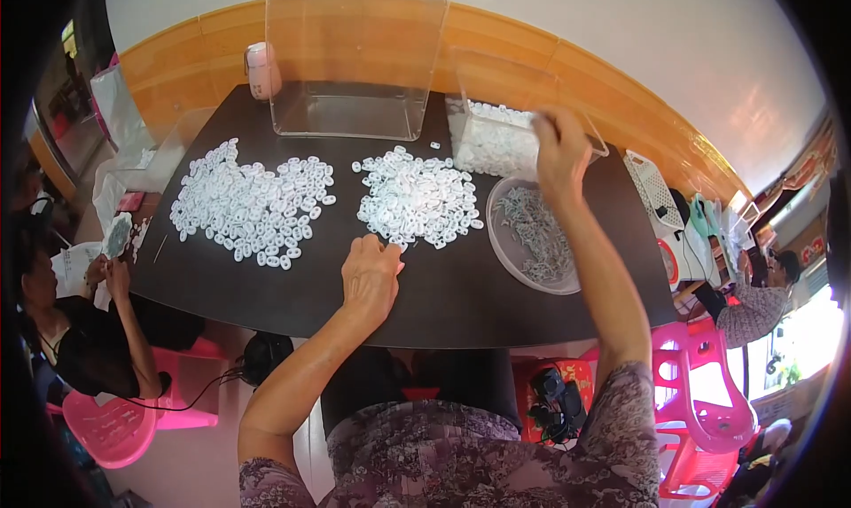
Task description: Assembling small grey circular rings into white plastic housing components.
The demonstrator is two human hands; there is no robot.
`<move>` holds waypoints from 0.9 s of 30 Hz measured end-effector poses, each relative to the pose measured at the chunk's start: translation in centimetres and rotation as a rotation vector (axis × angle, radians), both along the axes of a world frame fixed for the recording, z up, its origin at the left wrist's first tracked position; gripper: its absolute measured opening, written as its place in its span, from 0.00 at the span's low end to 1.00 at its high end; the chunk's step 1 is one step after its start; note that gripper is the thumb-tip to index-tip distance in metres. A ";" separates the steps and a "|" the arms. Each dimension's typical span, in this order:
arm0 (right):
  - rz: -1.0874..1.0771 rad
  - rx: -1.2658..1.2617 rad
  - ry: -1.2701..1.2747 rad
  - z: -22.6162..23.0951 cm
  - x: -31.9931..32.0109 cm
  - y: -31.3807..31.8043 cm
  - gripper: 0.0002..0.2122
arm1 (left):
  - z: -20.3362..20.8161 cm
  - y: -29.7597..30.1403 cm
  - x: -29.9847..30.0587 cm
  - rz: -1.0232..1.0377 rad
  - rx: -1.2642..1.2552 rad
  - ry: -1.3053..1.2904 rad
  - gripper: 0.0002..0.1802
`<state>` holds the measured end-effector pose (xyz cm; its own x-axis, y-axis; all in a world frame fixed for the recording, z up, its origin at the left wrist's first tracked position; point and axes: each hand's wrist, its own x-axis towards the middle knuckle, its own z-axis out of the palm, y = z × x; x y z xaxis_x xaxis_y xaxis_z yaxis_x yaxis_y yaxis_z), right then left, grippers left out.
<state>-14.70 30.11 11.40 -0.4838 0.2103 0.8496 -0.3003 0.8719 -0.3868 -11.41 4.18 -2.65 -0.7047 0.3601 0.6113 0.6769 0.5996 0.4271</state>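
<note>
Head: dark table [452, 304]; orange wainscot [204, 47]; left fingers [391, 258] curled by white pieces [417, 193]; right fingers [566, 125] blurred; grips unclear

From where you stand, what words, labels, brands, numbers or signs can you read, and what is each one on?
None can be read.
Pink-and-white container at the back of the dark table: faint marks, too small and blurred.
White bag-like item at far left: dark marks, too blurred.
White oval pieces: no lettering can be made out.
</note>
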 end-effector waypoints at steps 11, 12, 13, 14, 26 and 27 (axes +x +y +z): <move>0.005 0.341 -0.097 -2.7 -0.1 2.0 0.05 | 0.3 -0.9 0.4 -0.031 0.032 0.028 0.10; 0.073 0.351 -0.151 -3.9 1.1 1.1 0.04 | 0.4 -1.4 0.6 -0.035 0.042 0.042 0.09; 0.138 0.365 -0.202 -4.8 2.3 0.4 0.04 | 0.6 -1.5 0.8 -0.026 0.038 0.039 0.09; 0.186 0.352 -0.236 -6.0 3.1 -0.2 0.04 | 0.9 -1.4 1.1 -0.018 0.068 0.041 0.09; 0.470 0.465 -0.376 -11.7 2.7 -7.6 0.07 | 2.3 -1.8 5.2 -0.159 0.651 -0.689 0.02; 0.475 0.489 -0.370 -12.0 2.4 -7.6 0.05 | 2.4 -2.0 5.3 -0.192 0.758 -0.792 0.04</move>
<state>-12.29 22.47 -0.58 -0.6985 -0.4477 0.5582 -0.6108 0.7795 -0.1392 -6.06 2.22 -0.21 -0.9659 0.2289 0.1214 0.1044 -0.0848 0.9909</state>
